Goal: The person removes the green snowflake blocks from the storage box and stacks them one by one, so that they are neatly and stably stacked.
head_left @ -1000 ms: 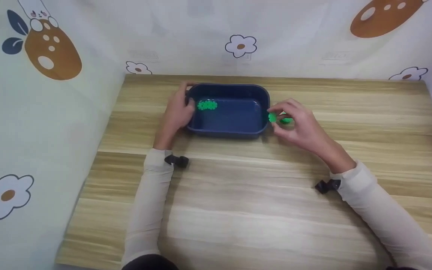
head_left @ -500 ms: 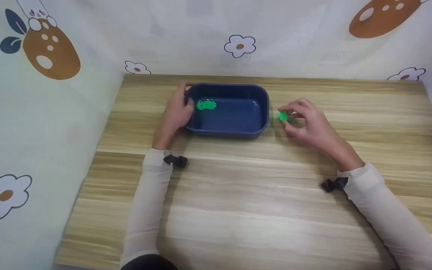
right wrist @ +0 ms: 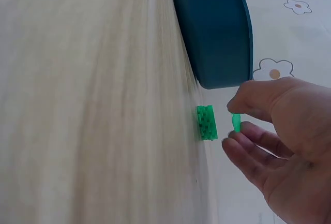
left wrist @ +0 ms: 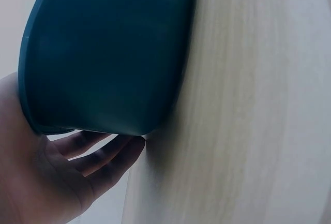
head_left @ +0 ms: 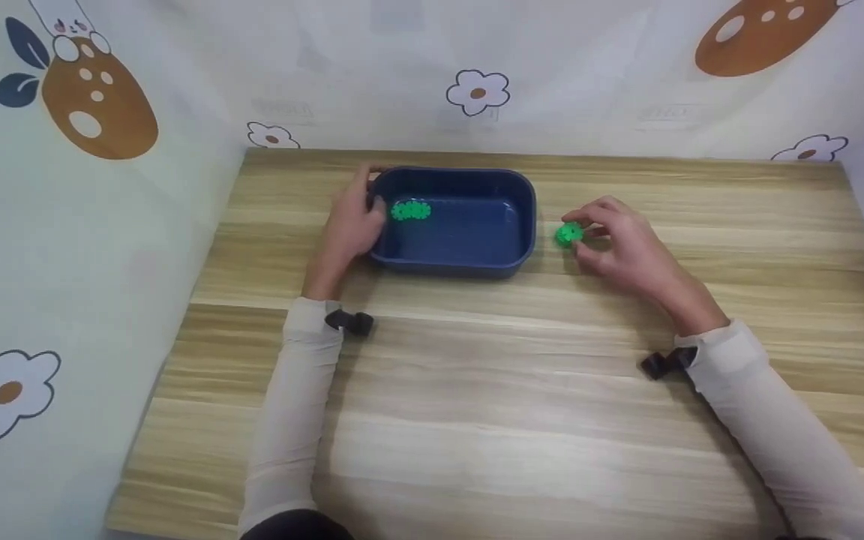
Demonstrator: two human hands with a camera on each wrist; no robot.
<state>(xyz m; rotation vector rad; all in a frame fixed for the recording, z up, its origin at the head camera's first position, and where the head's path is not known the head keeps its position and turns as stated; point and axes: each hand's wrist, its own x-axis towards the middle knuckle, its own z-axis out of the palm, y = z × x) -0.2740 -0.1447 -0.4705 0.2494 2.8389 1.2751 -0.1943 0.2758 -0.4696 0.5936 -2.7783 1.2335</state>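
Note:
At the left end of a dark blue tub, my left hand grips the rim, thumb on the inside and fingers along the outer wall. In the left wrist view, the fingers reach under the rim beside the tub's wall. Several green notched discs lie overlapping inside the tub, near that hand. Right of the tub, my right hand pinches a green notched disc between thumb and fingers. Close below it, a short stack of green discs stands on the table, mostly overlapped in the head view.
The tub stands on a wood-grain table near its back edge. A pale patterned wall covering rises behind the table and along its left side. Black wrist cameras are strapped over both light sleeves.
My right hand has moved right, from beside the tub's right rim to over the stack of green discs, still pinching a disc. My left hand stays on the tub.

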